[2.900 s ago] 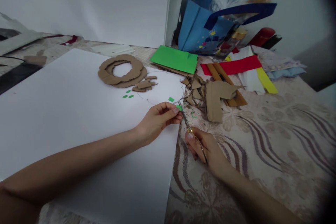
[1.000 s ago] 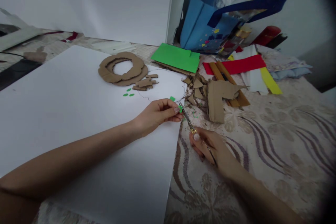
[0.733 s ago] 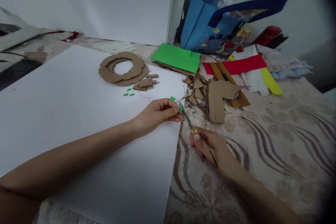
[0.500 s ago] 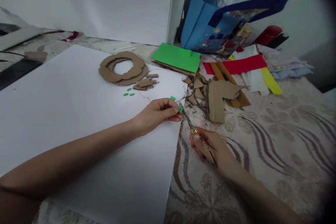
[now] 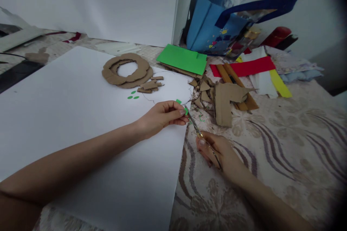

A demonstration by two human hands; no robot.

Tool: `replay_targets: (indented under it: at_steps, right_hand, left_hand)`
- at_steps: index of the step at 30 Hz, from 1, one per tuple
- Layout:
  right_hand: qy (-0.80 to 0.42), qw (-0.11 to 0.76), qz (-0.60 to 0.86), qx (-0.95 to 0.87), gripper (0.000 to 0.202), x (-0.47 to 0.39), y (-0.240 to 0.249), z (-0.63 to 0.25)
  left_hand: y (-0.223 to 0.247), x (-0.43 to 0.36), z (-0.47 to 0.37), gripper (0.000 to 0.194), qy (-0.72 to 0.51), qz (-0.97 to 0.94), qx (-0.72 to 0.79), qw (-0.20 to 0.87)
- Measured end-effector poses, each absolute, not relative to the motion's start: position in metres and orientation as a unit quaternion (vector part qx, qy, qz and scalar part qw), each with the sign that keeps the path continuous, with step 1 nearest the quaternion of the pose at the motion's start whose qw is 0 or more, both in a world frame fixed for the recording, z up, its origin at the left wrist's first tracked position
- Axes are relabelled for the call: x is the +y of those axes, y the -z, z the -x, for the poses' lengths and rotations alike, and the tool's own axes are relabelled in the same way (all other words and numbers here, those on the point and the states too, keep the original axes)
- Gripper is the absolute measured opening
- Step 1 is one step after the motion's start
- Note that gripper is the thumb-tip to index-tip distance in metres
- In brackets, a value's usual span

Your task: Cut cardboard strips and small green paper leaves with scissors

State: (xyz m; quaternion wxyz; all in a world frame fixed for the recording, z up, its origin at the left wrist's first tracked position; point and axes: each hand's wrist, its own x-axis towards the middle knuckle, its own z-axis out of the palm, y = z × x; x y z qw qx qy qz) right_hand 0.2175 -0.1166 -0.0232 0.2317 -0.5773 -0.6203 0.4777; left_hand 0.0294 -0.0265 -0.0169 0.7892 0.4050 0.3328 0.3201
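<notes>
Between thumb and fingertips, my left hand [image 5: 170, 113] pinches a small piece of green paper [image 5: 186, 110] above the right edge of a large white sheet [image 5: 114, 151]. My right hand [image 5: 214, 148] grips a pair of scissors [image 5: 194, 124] by the handles, and their blades point up and left against the green piece. Just past my left fingers, another green scrap [image 5: 178, 101] lies on the sheet. Three small green ovals [image 5: 133, 95] rest on the sheet farther left. Tiny green clippings [image 5: 201, 118] are scattered on the tablecloth near the blades.
Two cardboard rings [image 5: 126, 70] and cardboard strips [image 5: 150, 85] lie on the sheet. Behind sits a stack topped by green paper [image 5: 182, 59]. To the right are cardboard scraps [image 5: 224, 104] and red strips [image 5: 252, 67]. A blue bag [image 5: 211, 25] stands at the back.
Both hands stay almost in place. The green piece has shifted very slightly between my left fingers, and the scissors have moved only a little at its edge.
</notes>
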Motion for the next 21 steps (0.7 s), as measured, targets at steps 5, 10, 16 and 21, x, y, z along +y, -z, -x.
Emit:
replay_targets:
  at_steps: [5, 10, 16, 21]
  right_hand:
    - [-0.461, 0.238, 0.588, -0.621, 0.045, -0.115, 0.025, -0.22]
    - [-0.501, 0.309, 0.593, -0.549, 0.04, -0.107, 0.023, -0.217]
    - [-0.467, 0.321, 0.618, -0.545, 0.026, -0.103, 0.008, -0.214]
    - [-0.466, 0.327, 0.609, -0.553, 0.023, -0.105, 0.006, -0.212]
  left_hand:
    - [0.016, -0.025, -0.028, 0.009, -0.318, -0.408, 0.339, 0.786]
    - [0.018, -0.026, -0.027, 0.012, -0.268, -0.429, 0.337, 0.794]
    - [0.014, -0.033, -0.028, 0.013, -0.204, -0.489, 0.315, 0.787]
    - [0.013, -0.038, -0.03, 0.014, -0.146, -0.537, 0.297, 0.776]
